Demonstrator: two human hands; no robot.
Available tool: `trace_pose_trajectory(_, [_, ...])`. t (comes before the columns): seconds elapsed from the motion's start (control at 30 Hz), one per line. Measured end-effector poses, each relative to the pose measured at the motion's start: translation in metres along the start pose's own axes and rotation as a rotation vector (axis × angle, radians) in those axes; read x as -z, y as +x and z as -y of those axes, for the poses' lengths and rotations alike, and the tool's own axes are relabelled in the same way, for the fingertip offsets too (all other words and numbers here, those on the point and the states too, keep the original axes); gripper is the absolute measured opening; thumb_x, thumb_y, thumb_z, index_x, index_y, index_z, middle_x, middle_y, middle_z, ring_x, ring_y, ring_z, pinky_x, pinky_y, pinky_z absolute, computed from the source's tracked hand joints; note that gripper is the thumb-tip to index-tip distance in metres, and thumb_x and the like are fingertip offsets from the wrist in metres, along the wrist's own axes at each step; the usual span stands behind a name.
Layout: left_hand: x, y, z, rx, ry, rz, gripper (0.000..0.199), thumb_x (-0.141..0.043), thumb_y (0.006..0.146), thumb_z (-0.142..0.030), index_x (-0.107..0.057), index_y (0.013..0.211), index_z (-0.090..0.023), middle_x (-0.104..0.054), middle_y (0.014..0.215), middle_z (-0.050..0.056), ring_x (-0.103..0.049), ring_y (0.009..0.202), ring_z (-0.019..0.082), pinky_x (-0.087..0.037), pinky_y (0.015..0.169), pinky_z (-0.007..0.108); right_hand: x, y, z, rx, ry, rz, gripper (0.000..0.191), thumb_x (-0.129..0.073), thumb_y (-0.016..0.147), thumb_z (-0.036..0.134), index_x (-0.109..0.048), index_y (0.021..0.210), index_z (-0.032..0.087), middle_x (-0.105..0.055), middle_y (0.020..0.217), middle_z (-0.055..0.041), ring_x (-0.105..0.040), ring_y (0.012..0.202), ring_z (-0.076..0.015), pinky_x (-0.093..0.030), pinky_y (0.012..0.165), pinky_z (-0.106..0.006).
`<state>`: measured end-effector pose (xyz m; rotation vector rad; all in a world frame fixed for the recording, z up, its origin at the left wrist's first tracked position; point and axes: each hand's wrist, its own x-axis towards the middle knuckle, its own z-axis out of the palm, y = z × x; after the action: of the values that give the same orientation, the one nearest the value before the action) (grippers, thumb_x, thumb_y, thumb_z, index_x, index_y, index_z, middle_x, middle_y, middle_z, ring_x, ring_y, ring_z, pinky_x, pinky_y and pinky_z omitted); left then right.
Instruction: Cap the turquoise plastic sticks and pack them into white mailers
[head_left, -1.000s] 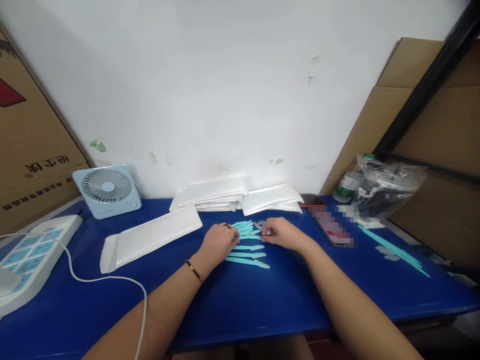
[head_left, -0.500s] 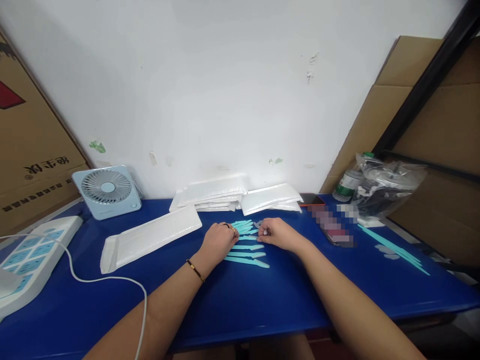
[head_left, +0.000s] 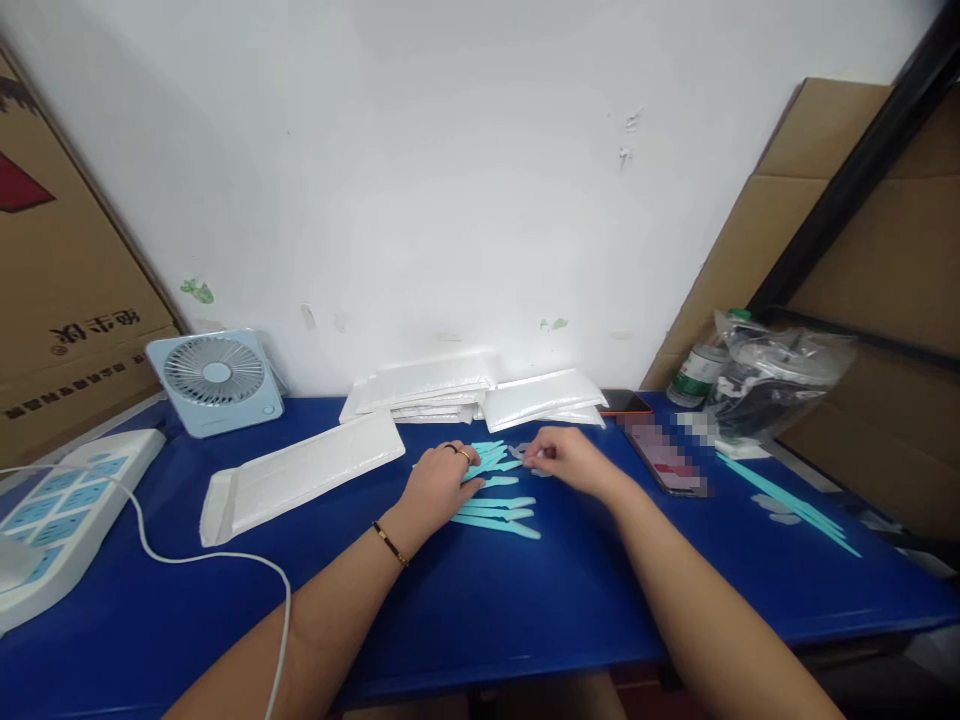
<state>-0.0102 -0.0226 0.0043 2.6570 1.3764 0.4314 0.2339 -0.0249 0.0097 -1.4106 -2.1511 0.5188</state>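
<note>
Several turquoise eyebrow razors (head_left: pixel 499 514) lie fanned out on the blue table, their blade ends pointing right. My left hand (head_left: pixel 441 487) lies over their handles, thumb bent in, and seems to hold one razor (head_left: pixel 508 467) between thumb and fingers; its grip is partly hidden. Just right of that razor's tip, my right hand (head_left: pixel 566 460) is pinched around a small whitish piece that looks like a clear cap, mostly covered by the fingers. More translucent caps (head_left: pixel 516 451) lie on the table beside the right fingertips.
White padded envelopes (head_left: pixel 427 385) are stacked by the wall, with one envelope (head_left: pixel 307 475) apart at left. A fan (head_left: pixel 217 385), power strip (head_left: pixel 82 510) and white cable stand left. Right are phones (head_left: pixel 664 455), a bottle (head_left: pixel 697 375), a plastic bag (head_left: pixel 772 380) and more razors (head_left: pixel 791 505).
My right hand has shifted slightly right and up. My left thumb has spread from the fingers, and the razors beneath have shifted a little.
</note>
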Motion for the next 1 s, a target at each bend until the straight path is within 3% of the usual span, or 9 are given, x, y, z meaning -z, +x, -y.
trace_pose_trajectory(0.1, [0.002,0.000,0.006,0.048,0.042,0.000,0.019,-0.056,0.082,-0.033,-0.062,0.095,-0.020,-0.063,0.096,0.005,-0.058,0.091,0.021,-0.041,0.075,0.029,0.019,-0.004,-0.014,-0.071,-0.060,-0.095,0.015,-0.057,0.075,0.025,-0.070,0.079,0.019,-0.065,0.076,-0.0029,-0.053,0.062,-0.0132,-0.038,0.057,-0.023])
trace_pose_trajectory(0.2, [0.002,0.002,0.010,0.064,0.046,0.032,0.014,-0.053,0.084,-0.030,-0.062,0.086,-0.020,-0.065,0.090,0.004,-0.060,0.086,0.020,-0.041,0.072,0.029,0.025,-0.007,-0.018,-0.084,-0.091,-0.002,0.012,-0.061,0.069,0.022,-0.069,0.078,0.019,-0.064,0.074,-0.0020,-0.054,0.063,-0.0137,-0.038,0.058,-0.023])
trace_pose_trajectory(0.4, [0.004,0.003,0.012,0.090,-0.018,0.015,0.011,-0.056,0.081,-0.030,-0.061,0.082,-0.020,-0.065,0.085,0.002,-0.059,0.085,0.019,-0.040,0.070,0.028,0.011,-0.005,-0.011,-0.105,-0.101,0.153,0.013,-0.069,0.063,0.025,-0.067,0.074,0.018,-0.062,0.073,-0.0016,-0.053,0.064,-0.0141,-0.036,0.056,-0.022])
trace_pose_trajectory(0.53, [0.007,0.002,0.012,0.082,-0.111,0.007,0.010,-0.055,0.081,-0.030,-0.061,0.082,-0.021,-0.064,0.082,0.001,-0.059,0.082,0.017,-0.039,0.066,0.026,0.006,-0.004,-0.010,-0.155,-0.039,0.201,0.013,-0.066,0.066,0.024,-0.064,0.076,0.017,-0.059,0.070,0.0000,-0.051,0.060,-0.0124,-0.036,0.053,-0.021])
trace_pose_trajectory(0.7, [0.011,0.000,0.011,0.036,-0.185,0.001,0.011,-0.052,0.082,-0.028,-0.059,0.079,-0.021,-0.062,0.077,0.000,-0.057,0.074,0.015,-0.038,0.062,0.025,0.005,-0.005,-0.006,-0.139,-0.001,0.237,0.005,-0.060,0.068,0.017,-0.060,0.073,0.017,-0.059,0.070,0.0001,-0.051,0.062,-0.0122,-0.036,0.054,-0.021])
trace_pose_trajectory(0.87, [0.010,0.000,0.012,0.040,-0.198,-0.012,0.008,-0.053,0.080,-0.026,-0.059,0.079,-0.021,-0.061,0.078,0.000,-0.057,0.075,0.015,-0.038,0.062,0.024,0.003,-0.005,-0.006,-0.145,0.015,0.261,0.014,-0.060,0.068,0.016,-0.062,0.083,0.018,-0.060,0.071,0.0000,-0.052,0.062,-0.0127,-0.036,0.054,-0.021])
trace_pose_trajectory(1.0, [0.009,0.000,0.013,0.026,-0.209,-0.003,0.008,-0.054,0.080,-0.028,-0.059,0.079,-0.021,-0.062,0.078,-0.001,-0.057,0.076,0.015,-0.038,0.063,0.024,0.002,-0.005,-0.007,-0.096,-0.008,0.292,0.010,-0.059,0.070,0.018,-0.063,0.079,0.018,-0.062,0.076,-0.0018,-0.053,0.065,-0.0136,-0.036,0.054,-0.021])
